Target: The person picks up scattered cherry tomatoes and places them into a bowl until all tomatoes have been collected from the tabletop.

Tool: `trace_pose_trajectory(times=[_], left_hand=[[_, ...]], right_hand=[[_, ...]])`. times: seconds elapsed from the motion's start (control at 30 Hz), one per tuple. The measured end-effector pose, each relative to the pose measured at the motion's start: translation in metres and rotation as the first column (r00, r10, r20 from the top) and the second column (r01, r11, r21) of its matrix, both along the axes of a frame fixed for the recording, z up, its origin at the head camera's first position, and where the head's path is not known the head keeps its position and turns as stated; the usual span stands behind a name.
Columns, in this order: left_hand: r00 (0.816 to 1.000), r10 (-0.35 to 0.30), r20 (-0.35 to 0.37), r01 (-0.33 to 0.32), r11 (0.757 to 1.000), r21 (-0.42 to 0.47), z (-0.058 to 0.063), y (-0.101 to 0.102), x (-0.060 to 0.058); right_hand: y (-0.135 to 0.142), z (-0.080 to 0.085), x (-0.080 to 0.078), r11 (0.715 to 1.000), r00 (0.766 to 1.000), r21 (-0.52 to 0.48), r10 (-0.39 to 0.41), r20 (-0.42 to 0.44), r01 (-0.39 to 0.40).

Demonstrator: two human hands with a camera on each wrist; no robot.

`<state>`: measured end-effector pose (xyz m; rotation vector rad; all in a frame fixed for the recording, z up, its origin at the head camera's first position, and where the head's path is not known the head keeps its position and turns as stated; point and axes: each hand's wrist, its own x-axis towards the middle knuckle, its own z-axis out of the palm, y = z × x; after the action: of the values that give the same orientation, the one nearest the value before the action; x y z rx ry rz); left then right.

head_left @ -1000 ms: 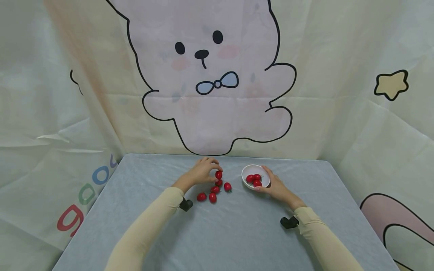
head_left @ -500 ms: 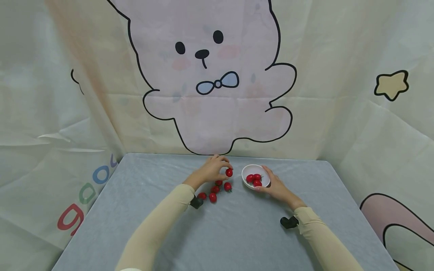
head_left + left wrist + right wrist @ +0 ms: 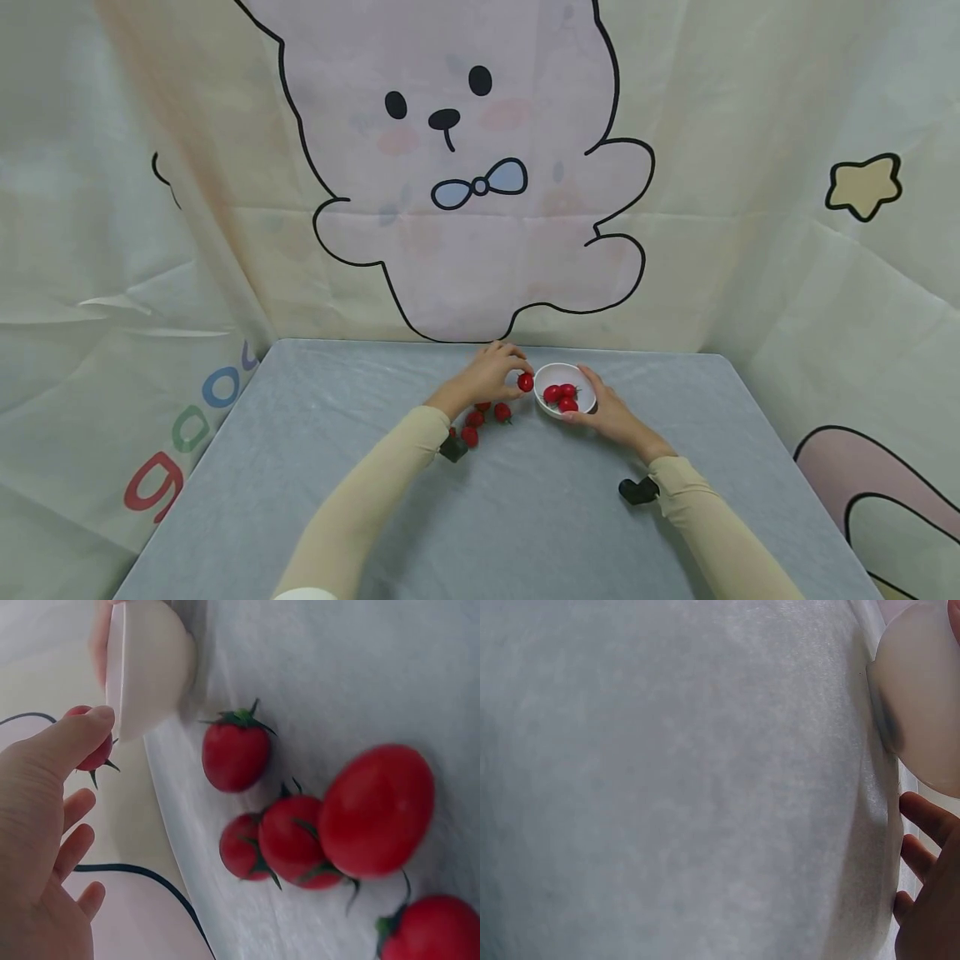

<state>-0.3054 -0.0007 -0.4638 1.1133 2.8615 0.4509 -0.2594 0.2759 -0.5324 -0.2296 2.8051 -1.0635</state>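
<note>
My left hand [image 3: 489, 375] pinches a red cherry tomato [image 3: 525, 382] between thumb and fingertips, just left of the white bowl's rim. In the left wrist view, the thumb partly covers this tomato [image 3: 96, 756], and green sepals stick out below. The small white bowl [image 3: 553, 374] holds several cherry tomatoes [image 3: 552, 394]. With thumb and fingers at its right side, my right hand [image 3: 617, 418] grips the bowl. The right wrist view catches the bowl's outer wall [image 3: 922, 697] and several fingers under it. Several loose cherry tomatoes [image 3: 235, 754] lie below my left hand, some hidden by its wrist.
A pale blue-grey cloth [image 3: 555, 525] covers the table. Behind it hangs a cream backdrop [image 3: 690, 275] with a printed bear, close to the table's far edge. Dark wrist cameras [image 3: 638, 491] sit under both sleeves.
My left hand has lifted a cherry tomato off the loose group and carried it right, up to the bowl's left rim. The right hand and bowl have stayed still.
</note>
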Motion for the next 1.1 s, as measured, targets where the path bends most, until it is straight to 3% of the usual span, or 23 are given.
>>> trace_pose_trajectory(times=[0.47, 0.83, 1.1], left_hand=[[0.999, -0.019, -0.030, 0.018, 1.000, -0.024, 0.002, 0.033, 0.007], [0.999, -0.025, -0.026, 0.025, 0.999, -0.024, -0.005, 0.052, 0.006], [0.996, -0.037, -0.080, 0.032, 0.998, -0.051, -0.007, 0.066, 0.006]], right_hand=[[-0.001, -0.001, 0.000, 1.000, 1.000, 0.001, -0.006, 0.020, 0.006], [0.000, 0.000, 0.001, 1.000, 0.999, -0.003, -0.006, 0.036, 0.006], [0.000, 0.001, 0.001, 1.000, 1.000, -0.001, -0.005, 0.016, 0.005]])
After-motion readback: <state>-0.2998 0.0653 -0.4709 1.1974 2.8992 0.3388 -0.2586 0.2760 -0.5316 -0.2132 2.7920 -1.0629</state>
